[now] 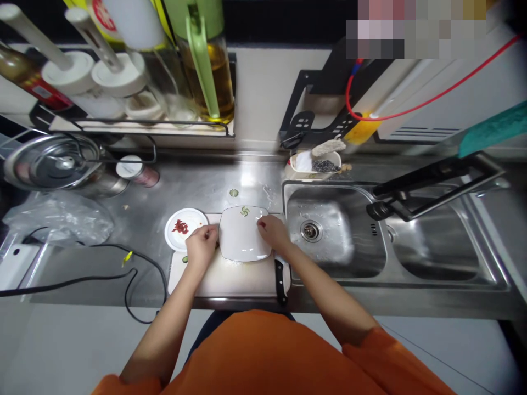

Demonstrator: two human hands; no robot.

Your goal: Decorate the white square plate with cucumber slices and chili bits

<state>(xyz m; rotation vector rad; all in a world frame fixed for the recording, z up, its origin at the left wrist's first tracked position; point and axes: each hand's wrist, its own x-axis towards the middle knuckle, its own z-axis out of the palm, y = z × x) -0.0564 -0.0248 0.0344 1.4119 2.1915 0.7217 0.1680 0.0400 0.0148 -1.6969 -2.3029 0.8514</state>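
A white square plate with a small green mark at its far edge rests on a white cutting board. My left hand grips the plate's left edge with curled fingers. On the right edge, my right hand holds the plate too, fingers bent over the rim. A black-handled knife lies on the board under my right forearm. Just left of the plate sits a small round white dish with chopped red chilli on it.
A steel double sink lies to the right, with a black rack across it. A pot with lid, a plastic bag and a black cable sit left. Oil bottles stand on a shelf behind.
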